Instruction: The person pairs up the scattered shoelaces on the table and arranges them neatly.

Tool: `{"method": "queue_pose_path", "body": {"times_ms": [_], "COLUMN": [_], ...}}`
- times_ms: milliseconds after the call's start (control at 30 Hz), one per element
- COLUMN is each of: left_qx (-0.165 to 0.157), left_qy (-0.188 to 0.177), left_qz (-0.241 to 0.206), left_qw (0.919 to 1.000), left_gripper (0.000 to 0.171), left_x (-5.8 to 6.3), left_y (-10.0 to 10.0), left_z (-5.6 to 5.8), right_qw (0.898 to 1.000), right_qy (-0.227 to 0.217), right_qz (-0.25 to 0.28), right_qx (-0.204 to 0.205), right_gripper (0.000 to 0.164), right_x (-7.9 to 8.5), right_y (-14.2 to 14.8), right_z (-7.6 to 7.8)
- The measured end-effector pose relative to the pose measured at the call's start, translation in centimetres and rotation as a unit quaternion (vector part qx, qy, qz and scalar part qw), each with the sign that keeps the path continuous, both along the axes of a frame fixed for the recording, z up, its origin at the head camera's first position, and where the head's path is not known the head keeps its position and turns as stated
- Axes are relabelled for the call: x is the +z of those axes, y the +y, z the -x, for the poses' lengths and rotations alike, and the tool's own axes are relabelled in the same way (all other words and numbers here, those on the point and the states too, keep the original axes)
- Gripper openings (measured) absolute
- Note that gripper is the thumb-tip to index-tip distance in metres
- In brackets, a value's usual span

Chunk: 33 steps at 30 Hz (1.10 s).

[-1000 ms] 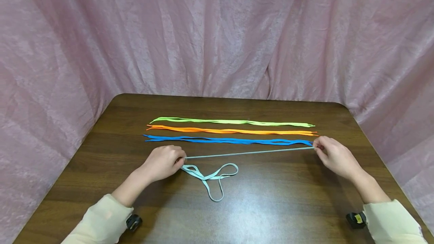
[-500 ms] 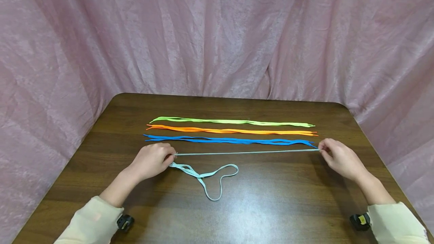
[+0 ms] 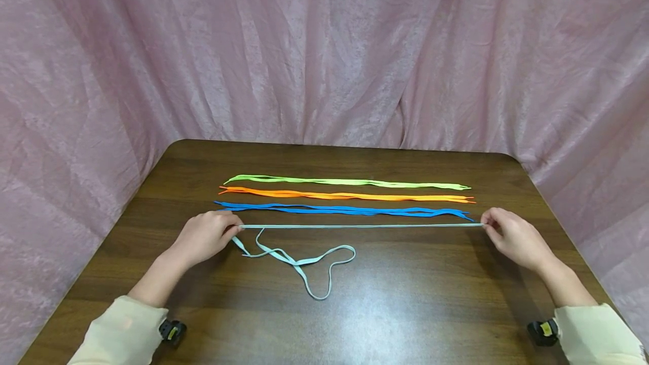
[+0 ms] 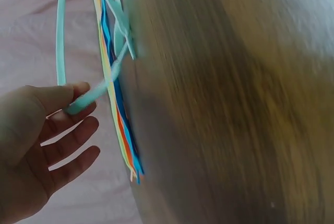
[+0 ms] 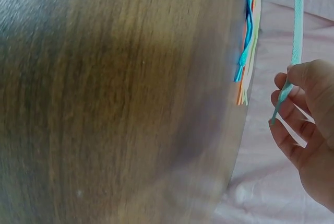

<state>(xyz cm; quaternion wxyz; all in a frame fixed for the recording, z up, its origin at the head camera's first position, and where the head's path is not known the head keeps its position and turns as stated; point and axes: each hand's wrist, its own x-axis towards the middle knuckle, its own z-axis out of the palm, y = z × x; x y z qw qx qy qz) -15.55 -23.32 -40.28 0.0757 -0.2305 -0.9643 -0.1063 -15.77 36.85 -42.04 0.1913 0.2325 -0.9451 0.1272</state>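
Note:
A pale mint shoelace [image 3: 355, 227] is stretched straight between the two hands, just in front of the blue laces. My left hand [image 3: 209, 235] pinches it between thumb and index finger; in the left wrist view the other fingers [image 4: 73, 143] are spread apart. From that pinch the rest of the lace hangs down and lies in loose loops [image 3: 316, 261] on the table. My right hand [image 3: 517, 238] pinches the lace close to one end, and its tip [image 5: 275, 117] sticks out past the thumb in the right wrist view.
Behind the mint lace lie blue laces [image 3: 334, 210], orange laces [image 3: 345, 196] and lime-green laces [image 3: 345, 182] in parallel rows on the brown wooden table [image 3: 416, 297]. A pink curtain [image 3: 324, 55] hangs beyond the table's far edge.
My left hand has slid left along the mint lace, and my right hand has shifted slightly right. The straight stretch between them is longer, and some slack has slipped from the left hand.

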Motion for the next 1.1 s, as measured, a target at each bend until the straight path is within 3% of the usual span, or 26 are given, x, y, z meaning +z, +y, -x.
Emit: {"method": "queue_pose_path", "body": {"times_ms": [333,533,800,1100], "left_qx": [0.021,0.036,0.069,0.08], "left_qy": [-0.009,-0.017,-0.014,-0.019], "left_qz": [-0.019,-0.024,-0.023,-0.014], "left_qw": [0.9996,0.9989,0.9973,0.9965], "left_gripper": [0.009,0.004,0.005,0.005], "left_x": [-0.4,-0.9,-1.2,-1.3], "left_y": [-2.9,-4.3,-5.3,-6.0], "left_z": [0.8,1.0,1.0,1.2], "right_qw": [1.0,1.0,1.0,1.0], "right_qy": [0.004,0.005,0.012,0.004], "right_qz": [0.001,0.002,-0.003,-0.013], "right_qx": [0.003,-0.002,-0.002,0.01], "right_gripper": [0.027,0.028,0.027,0.027], "right_x": [-0.2,-0.4,-0.8,-1.1], "right_y": [0.6,0.8,1.1,1.3], "right_z": [-0.1,-0.2,-0.3,-0.2]}}
